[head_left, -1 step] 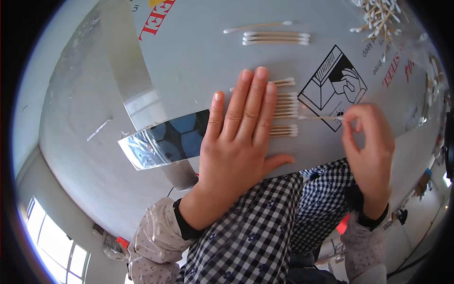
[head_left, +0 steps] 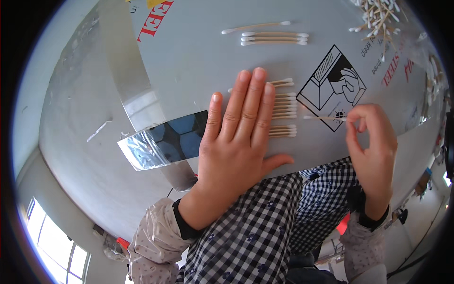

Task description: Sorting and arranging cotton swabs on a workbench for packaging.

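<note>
My left hand [head_left: 239, 128] lies flat, fingers stretched out, over a row of cotton swabs [head_left: 285, 108] on the grey sheet-covered surface [head_left: 179, 71]. Their white tips stick out past its right side, with a small gap between two groups; most of the sticks are hidden beneath the fingers. My right hand [head_left: 373, 142] is closed in a pinch on the end of a single cotton swab [head_left: 324, 118]. This swab points left toward the row, its free tip apart from the other tips.
Beyond the left hand lie several parallel swabs [head_left: 274, 39] and one slightly tilted swab [head_left: 255, 27]. A loose heap of swabs [head_left: 378, 19] sits at the far right. A shiny packet with a dark blue pattern [head_left: 165, 140] touches the left hand's side. Checked cloth [head_left: 250, 213] covers my lap.
My right hand has moved slightly right with the pinched swab, so the swab's free tip is farther from the row. My left hand stays flat over the row.
</note>
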The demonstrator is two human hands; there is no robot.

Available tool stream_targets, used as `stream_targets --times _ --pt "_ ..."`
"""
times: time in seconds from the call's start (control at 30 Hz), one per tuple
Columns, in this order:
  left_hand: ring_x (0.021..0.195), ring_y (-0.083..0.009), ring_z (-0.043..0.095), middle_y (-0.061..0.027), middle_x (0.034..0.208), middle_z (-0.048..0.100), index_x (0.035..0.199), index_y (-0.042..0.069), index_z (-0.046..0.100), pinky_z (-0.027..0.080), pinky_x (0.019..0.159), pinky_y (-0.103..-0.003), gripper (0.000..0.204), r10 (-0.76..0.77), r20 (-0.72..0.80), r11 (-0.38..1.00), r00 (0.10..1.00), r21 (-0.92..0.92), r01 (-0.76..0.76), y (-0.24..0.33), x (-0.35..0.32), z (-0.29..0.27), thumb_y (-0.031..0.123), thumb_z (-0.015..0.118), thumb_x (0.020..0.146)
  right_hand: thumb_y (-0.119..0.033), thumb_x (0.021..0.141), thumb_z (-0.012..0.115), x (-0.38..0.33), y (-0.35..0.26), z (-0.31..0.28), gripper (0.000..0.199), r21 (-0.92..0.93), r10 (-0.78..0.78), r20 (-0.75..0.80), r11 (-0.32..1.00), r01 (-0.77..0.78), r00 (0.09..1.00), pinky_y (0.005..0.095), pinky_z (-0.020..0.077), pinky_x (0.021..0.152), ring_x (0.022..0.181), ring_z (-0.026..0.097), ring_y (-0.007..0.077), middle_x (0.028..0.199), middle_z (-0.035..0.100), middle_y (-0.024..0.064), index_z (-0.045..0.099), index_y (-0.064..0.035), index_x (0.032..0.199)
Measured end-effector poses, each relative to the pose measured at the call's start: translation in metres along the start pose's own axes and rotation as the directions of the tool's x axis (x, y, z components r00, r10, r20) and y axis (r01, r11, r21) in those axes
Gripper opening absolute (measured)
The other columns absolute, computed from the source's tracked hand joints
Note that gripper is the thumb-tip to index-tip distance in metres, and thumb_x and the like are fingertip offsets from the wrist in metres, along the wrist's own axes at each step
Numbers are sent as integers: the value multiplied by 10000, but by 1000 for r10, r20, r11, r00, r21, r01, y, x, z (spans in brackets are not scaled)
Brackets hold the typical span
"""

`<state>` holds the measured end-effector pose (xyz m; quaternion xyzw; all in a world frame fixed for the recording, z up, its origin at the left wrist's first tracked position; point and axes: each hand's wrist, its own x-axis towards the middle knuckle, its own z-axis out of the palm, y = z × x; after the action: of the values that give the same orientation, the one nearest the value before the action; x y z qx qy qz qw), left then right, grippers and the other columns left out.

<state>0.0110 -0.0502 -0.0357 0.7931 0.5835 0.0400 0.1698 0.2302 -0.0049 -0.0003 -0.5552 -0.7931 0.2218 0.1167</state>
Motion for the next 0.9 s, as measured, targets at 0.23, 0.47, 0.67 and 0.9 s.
stream_targets --times 0.23,0.47,0.67,0.9 --pt "1395 -307 269 -177 1483 315 1404 -25 343 134 1130 -500 980 1 -9 998 1000 -67 -1 -3 -1 -2 653 546 726 122 628 637 1 -2 7 298 144 -42 -25 989 45 999 350 451 622 712 553 288 835 560 113 530 -21 866" --pt "1390 -317 279 -192 1469 334 1390 -44 349 123 1129 -500 982 3 -2 1000 1000 -17 -3 -2 0 -3 648 566 728 80 770 604 -5 -10 6 185 370 182 92 907 -203 979 297 452 631 704 567 191 850 585 92 548 -11 921" --pt "1409 -385 181 -259 1501 202 1439 -59 206 68 1120 -537 1134 47 2 997 999 -57 -47 -3 -2 0 607 690 659 -57 953 479 -16 -2 -2 96 883 267 403 137 -448 875 269 480 723 826 614 136 928 601 66 540 13 927" --pt "1388 -324 282 -204 1454 353 1381 -58 353 124 1128 -498 960 9 8 1000 1000 -16 -9 0 -1 -3 628 577 748 -105 973 451 -19 -3 3 138 902 307 373 104 -420 876 262 494 720 817 666 204 888 638 105 533 7 965"
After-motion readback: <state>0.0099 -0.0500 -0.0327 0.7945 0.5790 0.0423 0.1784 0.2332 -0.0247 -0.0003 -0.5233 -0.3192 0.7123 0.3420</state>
